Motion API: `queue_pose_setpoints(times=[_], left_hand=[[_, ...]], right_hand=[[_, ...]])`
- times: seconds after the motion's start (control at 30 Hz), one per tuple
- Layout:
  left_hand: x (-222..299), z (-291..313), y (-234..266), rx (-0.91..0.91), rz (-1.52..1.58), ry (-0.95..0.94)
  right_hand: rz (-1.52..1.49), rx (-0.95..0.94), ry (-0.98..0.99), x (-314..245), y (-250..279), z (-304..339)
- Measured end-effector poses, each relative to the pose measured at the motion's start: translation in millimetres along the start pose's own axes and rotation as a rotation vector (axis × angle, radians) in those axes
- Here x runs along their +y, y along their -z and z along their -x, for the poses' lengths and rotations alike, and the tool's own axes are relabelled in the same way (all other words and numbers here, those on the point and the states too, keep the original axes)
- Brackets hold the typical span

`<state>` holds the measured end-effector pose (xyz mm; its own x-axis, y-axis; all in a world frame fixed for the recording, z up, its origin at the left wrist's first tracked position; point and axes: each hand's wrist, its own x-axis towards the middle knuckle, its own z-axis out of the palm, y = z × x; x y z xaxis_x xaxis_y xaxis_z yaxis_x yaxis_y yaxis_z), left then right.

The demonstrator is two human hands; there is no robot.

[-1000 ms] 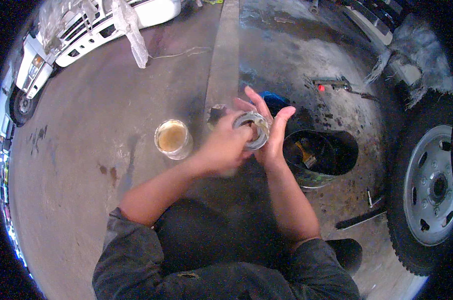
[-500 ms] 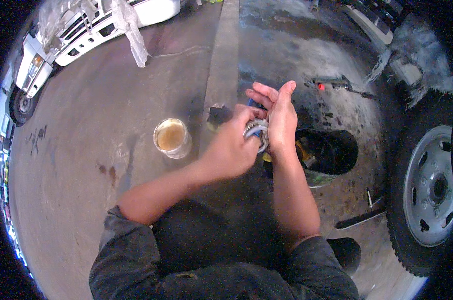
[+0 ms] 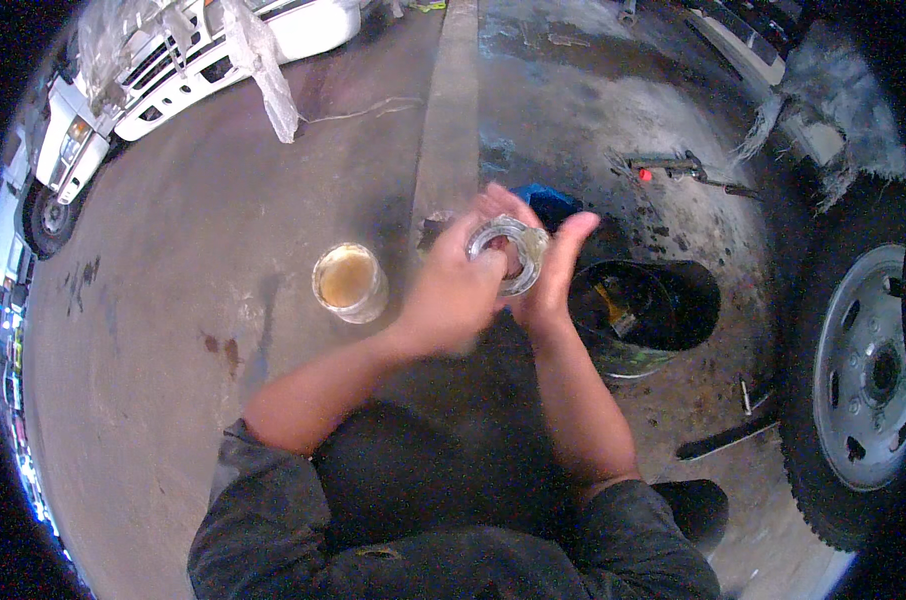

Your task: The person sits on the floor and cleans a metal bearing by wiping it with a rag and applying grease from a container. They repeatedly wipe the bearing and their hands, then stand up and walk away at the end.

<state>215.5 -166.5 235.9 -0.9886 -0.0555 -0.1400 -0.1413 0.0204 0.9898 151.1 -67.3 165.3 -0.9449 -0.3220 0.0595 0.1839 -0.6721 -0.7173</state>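
My left hand (image 3: 451,285) is closed around a roller bearing (image 3: 521,284), a silvery ring with pale grease on its edge. Its hole faces up, and fingers show through it. Against the ring's right side lies the palm of my right hand (image 3: 551,285), thumb stretched out. The right fingers reach behind the ring, partly hidden and blurred. To the left on the floor stands a clear tub (image 3: 351,283) of tan grease.
Right of my hands is a black bucket (image 3: 698,305) with a brush (image 3: 618,305) inside. Beyond my hands lies something blue (image 3: 541,197). Tools (image 3: 678,165) lie farther off. A truck wheel (image 3: 863,370) stands at right, a white vehicle (image 3: 233,60) at far left.
The bearing has turned so that its hole faces upward more. My right hand has tilted and come down, its thumb now pointing out to the right. The blue thing beyond shows more.
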Motion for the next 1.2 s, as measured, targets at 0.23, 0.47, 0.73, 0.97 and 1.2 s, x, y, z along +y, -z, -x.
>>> queue_pose_setpoints(times=[0.23, 0.47, 0.73, 0.97, 1.2], left_hand=[[-13, -2, -7, 0.082, -0.433, -0.511], [-19, 0, -4, -0.005, -0.434, -0.461], [-12, 1, 1, 0.102, -0.32, -0.403], [-9, 2, -5, 0.11, -0.226, -0.468], [-10, 5, -3, 0.083, -0.721, -0.466]], right_hand=[[0.277, 0.189, 0.224, -36, -37, 10], [0.237, 0.202, -0.13, -32, -12, -11], [0.011, -0.1, -0.079, -19, -22, 5], [-0.129, 0.198, 0.143, 8, -7, 2], [0.339, 0.187, 0.13, -30, -31, 4]])
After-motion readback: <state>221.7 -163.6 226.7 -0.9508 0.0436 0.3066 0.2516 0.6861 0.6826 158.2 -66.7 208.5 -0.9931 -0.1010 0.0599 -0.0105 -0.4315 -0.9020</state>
